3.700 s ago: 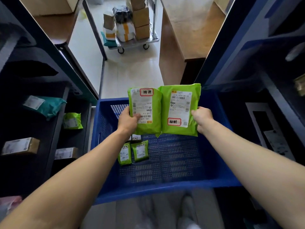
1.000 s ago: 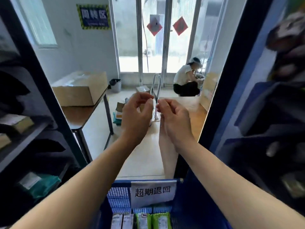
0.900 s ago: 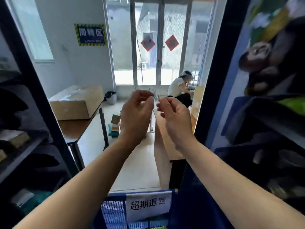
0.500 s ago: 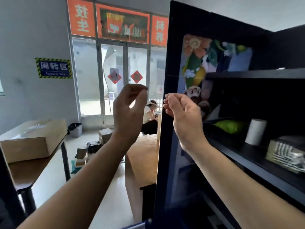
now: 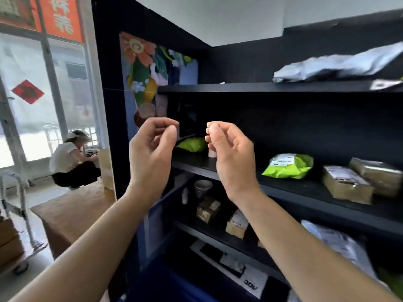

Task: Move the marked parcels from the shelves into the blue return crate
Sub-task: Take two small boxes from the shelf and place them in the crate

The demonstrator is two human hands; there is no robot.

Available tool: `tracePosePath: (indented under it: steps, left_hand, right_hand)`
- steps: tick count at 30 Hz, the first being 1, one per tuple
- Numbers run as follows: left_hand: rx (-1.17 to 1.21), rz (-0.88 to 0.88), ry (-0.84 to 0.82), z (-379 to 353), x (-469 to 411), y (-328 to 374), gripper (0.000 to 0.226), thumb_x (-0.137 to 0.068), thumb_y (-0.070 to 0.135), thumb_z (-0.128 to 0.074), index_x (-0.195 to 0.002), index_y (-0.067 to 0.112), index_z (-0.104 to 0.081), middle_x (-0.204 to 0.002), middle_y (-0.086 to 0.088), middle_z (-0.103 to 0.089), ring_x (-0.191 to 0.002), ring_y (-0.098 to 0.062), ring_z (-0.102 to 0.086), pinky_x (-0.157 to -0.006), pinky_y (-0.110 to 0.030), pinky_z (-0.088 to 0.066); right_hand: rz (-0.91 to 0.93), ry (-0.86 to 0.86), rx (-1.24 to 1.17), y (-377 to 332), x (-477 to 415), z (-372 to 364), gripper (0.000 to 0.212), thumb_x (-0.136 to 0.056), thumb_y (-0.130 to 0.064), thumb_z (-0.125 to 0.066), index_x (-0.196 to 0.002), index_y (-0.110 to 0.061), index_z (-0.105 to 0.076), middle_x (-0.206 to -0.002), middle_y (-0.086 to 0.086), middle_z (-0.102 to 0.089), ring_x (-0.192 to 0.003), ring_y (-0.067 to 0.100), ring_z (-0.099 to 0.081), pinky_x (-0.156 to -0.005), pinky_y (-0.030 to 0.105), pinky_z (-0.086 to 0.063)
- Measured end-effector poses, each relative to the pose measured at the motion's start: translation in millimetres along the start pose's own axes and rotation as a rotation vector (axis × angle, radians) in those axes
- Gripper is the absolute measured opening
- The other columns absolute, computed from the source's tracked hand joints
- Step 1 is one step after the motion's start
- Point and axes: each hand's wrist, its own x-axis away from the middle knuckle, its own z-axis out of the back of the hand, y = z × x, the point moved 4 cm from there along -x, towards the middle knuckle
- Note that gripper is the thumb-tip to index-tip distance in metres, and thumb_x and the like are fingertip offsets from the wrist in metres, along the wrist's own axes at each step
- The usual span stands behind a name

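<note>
Hands up in front of me, both bare, with nothing in them. My left hand (image 5: 152,149) is at about 9 o'clock from my right hand (image 5: 231,153), and there is a gap between the two. On each hand the fingers curl in and the thumb sits close to the fingertips, in a loose pinch on air. I cannot tell if the tips really touch.

Behind my hands is a dark shelf unit (image 5: 261,87). On the middle shelf, at 3 o'clock from my right hand, lies a green parcel (image 5: 287,165) with a white label on top. I cannot tell if it has a mark. Further along at 3 o'clock sit two brown boxes (image 5: 346,184), touching. A second green bag (image 5: 192,144) peeks out between my hands, far back on the same shelf. At 1 o'clock, on the top shelf, lies a grey bag (image 5: 335,66). On the shelf at 6 o'clock are small boxes (image 5: 208,209) and a paper cup (image 5: 202,186).

The crate is not in sight.

At 9 o'clock, well apart from me, a person (image 5: 69,160) squats by the glass door.
</note>
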Motion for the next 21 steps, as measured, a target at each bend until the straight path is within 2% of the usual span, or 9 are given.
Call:
tracePosePath:
  steps: [2, 5, 9, 16, 19, 21]
  left_hand:
    - [0.063, 0.035, -0.046, -24, 7, 1, 0.012, -0.088, 0.013, -0.053, -0.089, 0.015, -0.065, -0.080, 0.001, -0.064, -0.074, -0.006, -0.057, -0.069, -0.016, -0.047]
    - [0.134, 0.045, -0.106, -65, 22, 9, 0.012, -0.090, 0.008, -0.053, -0.091, 0.011, -0.065, -0.080, 0.004, -0.064, -0.071, 0.003, -0.056, -0.066, -0.007, -0.045]
    - [0.263, 0.095, -0.191, -122, 44, 22, 0.013, -0.090, 0.005, -0.052, -0.092, 0.008, -0.065, -0.080, 0.001, -0.064, -0.068, 0.004, -0.056, -0.061, -0.006, -0.044]
    - [0.419, 0.141, -0.323, -218, 77, 42, 0.019, -0.090, 0.009, -0.053, -0.085, 0.025, -0.064, -0.085, 0.005, -0.066, -0.079, 0.001, -0.060, -0.070, -0.008, -0.046]
    - [0.446, 0.180, -0.354, -259, 92, 48, 0.019, -0.090, 0.010, -0.053, -0.085, 0.024, -0.064, -0.087, 0.004, -0.066, -0.084, -0.006, -0.061, -0.075, -0.013, -0.049]
    - [0.435, 0.194, -0.368, -283, 103, 51, 0.017, -0.090, 0.010, -0.053, -0.087, 0.022, -0.064, -0.088, 0.004, -0.066, -0.085, -0.005, -0.061, -0.075, -0.012, -0.048]
  right_hand:
    - [0.018, 0.055, 0.083, -11, 4, 25, 0.014, -0.094, -0.022, -0.052, -0.088, -0.026, -0.064, -0.080, -0.006, -0.062, -0.076, 0.004, -0.056, -0.070, 0.017, -0.049]
    - [0.024, 0.154, 0.198, -27, 10, 67, 0.014, -0.094, -0.021, -0.053, -0.086, -0.026, -0.064, -0.080, -0.008, -0.063, -0.078, 0.006, -0.058, -0.076, 0.025, -0.051]
    - [0.025, 0.259, 0.316, -46, 19, 127, 0.014, -0.093, -0.024, -0.055, -0.084, -0.031, -0.064, -0.079, -0.014, -0.065, -0.080, 0.001, -0.060, -0.077, 0.022, -0.051]
    - [0.023, 0.411, 0.460, -75, 35, 232, 0.015, -0.092, -0.022, -0.056, -0.083, -0.030, -0.065, -0.073, -0.015, -0.064, -0.074, -0.002, -0.058, -0.072, 0.017, -0.050]
    - [0.008, 0.485, 0.533, -87, 41, 284, 0.015, -0.092, -0.023, -0.056, -0.083, -0.031, -0.065, -0.076, -0.014, -0.065, -0.077, 0.000, -0.060, -0.074, 0.019, -0.050]
    - [-0.008, 0.523, 0.560, -92, 44, 317, 0.015, -0.091, -0.023, -0.056, -0.083, -0.032, -0.065, -0.076, -0.017, -0.066, -0.077, -0.003, -0.061, -0.076, 0.020, -0.051]
